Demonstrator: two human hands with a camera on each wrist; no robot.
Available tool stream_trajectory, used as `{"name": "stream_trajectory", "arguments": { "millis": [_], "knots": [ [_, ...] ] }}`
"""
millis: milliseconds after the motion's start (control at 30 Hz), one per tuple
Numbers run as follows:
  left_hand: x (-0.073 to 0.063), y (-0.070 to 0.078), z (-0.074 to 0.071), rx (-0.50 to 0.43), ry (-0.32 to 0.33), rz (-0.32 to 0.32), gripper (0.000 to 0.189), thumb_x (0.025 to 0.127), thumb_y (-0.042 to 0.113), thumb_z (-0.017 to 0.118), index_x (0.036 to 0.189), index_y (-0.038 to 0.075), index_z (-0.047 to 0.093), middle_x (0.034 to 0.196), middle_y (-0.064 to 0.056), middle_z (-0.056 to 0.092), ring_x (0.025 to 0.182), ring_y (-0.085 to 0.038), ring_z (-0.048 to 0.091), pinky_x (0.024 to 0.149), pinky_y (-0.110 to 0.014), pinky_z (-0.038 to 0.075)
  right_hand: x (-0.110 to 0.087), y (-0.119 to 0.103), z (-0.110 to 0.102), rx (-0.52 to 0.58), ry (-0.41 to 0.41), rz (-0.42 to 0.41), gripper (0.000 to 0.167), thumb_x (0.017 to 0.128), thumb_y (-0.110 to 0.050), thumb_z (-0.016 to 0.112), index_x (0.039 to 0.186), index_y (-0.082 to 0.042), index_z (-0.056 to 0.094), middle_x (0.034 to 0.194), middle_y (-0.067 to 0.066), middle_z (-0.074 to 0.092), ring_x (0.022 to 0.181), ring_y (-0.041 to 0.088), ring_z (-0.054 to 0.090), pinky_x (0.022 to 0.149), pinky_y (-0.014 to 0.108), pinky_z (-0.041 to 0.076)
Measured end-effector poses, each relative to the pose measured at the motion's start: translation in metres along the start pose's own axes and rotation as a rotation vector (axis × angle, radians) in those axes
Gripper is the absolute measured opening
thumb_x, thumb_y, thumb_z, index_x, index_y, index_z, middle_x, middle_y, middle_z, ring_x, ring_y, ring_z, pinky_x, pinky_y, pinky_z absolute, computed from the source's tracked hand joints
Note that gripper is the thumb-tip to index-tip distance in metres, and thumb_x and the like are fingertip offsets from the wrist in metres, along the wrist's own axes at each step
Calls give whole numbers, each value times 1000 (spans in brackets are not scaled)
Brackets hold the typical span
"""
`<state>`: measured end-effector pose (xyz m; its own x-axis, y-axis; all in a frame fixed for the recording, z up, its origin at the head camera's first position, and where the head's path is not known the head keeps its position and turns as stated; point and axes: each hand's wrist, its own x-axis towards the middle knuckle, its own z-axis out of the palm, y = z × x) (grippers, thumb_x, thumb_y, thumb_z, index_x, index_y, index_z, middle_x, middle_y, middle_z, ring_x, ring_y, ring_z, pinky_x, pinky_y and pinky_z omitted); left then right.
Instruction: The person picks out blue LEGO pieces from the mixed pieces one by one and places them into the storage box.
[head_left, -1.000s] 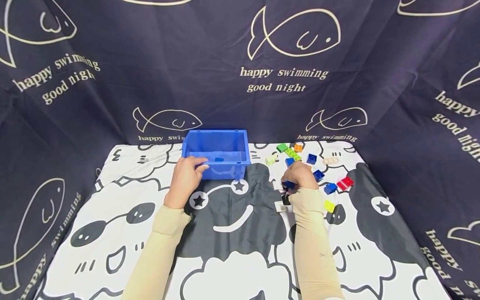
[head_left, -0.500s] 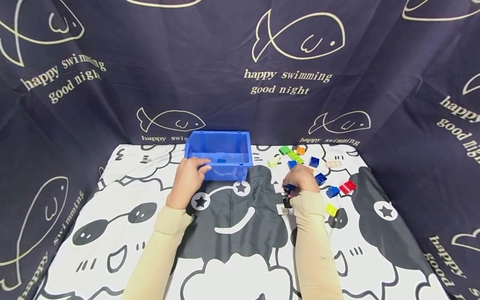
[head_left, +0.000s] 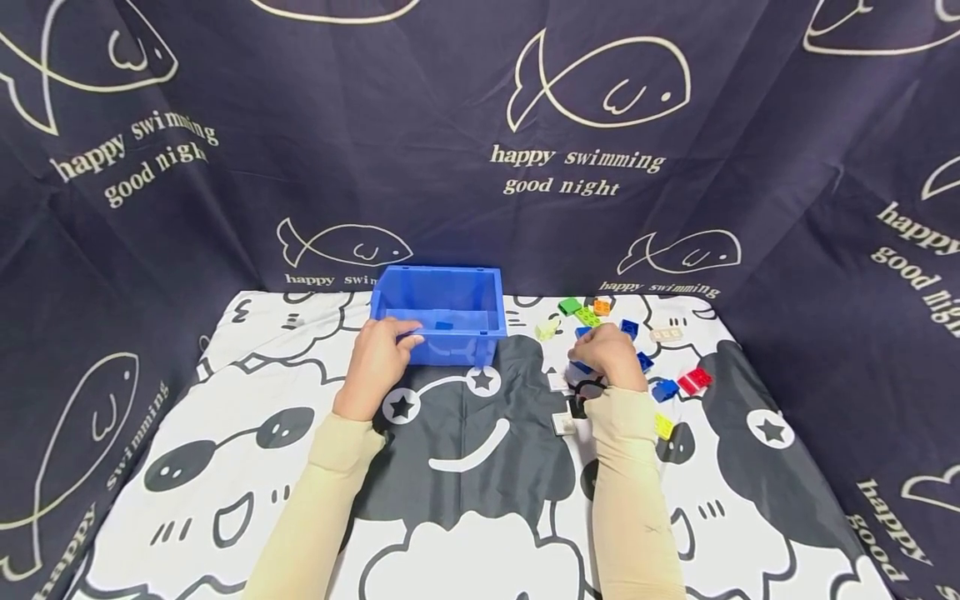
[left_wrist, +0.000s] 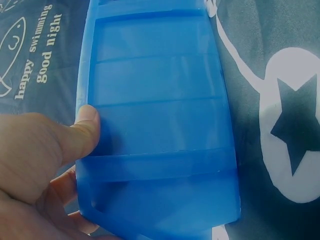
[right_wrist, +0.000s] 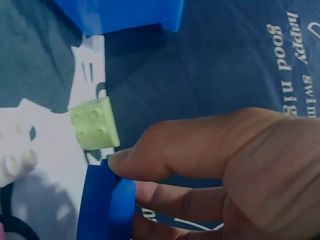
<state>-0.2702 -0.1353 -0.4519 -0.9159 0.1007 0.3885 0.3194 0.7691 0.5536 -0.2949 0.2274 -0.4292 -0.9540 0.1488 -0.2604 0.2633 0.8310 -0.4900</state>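
My left hand (head_left: 378, 362) grips the near rim of a blue plastic bin (left_wrist: 160, 125), thumb on one side of the rim and fingers on the other. Inside the bin lies a small blue piece (head_left: 443, 326). My right hand (head_left: 609, 354) is over the scattered bricks on the right and pinches a blue brick (right_wrist: 97, 200) between thumb and fingers. Part of that brick is hidden by the fingers. Beyond the thumb sits a pale green brick (right_wrist: 92, 125) with studs up. White bricks (right_wrist: 20, 167) show at the left edge of the right wrist view.
Around the right hand lie a green brick (head_left: 569, 307), an orange brick (head_left: 602, 307), a red brick (head_left: 695, 381), a yellow brick (head_left: 663, 426), a beige brick (head_left: 666, 334) and several blue ones. A white brick (head_left: 563, 423) lies near the right wrist. A dark cloth (head_left: 450, 208) hangs behind.
My right hand has risen slightly with the blue brick, and more of a black shape below its wrist shows. The left hand stays on the bin's rim. The head view has shifted a little.
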Motion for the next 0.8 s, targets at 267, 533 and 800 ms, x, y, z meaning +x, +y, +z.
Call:
{"name": "stream_trajectory", "arguments": {
  "millis": [267, 533, 800],
  "knots": [
    [0, -1, 1, 2, 1, 5, 23, 92, 16, 78, 113, 10, 81, 106, -14, 77, 94, -43, 63, 87, -52, 50, -8, 0, -8, 25, 77, -69, 32, 83, -26, 73, 106, -5, 77, 89, 9, 72, 83, 26, 64, 69, 35, 50],
    [0, -3, 3, 3, 5, 16, 22, 91, 16, 78, 112, 9, 81, 105, -14, 77, 92, -43, 64, 85, -52, 50, -16, -3, -13, 68, 145, -89, 35, 85, -27, 74, 111, -4, 76, 102, 15, 74, 89, 30, 65, 77, 40, 52],
    [0, -2, 2, 3, 7, 19, 23, 91, 15, 79, 113, 8, 81, 105, -14, 77, 93, -43, 64, 86, -52, 50, -26, -13, -21, 101, 192, -108, 34, 86, -27, 75, 112, -4, 76, 109, 16, 74, 96, 33, 64, 82, 42, 51]
  ]
}}
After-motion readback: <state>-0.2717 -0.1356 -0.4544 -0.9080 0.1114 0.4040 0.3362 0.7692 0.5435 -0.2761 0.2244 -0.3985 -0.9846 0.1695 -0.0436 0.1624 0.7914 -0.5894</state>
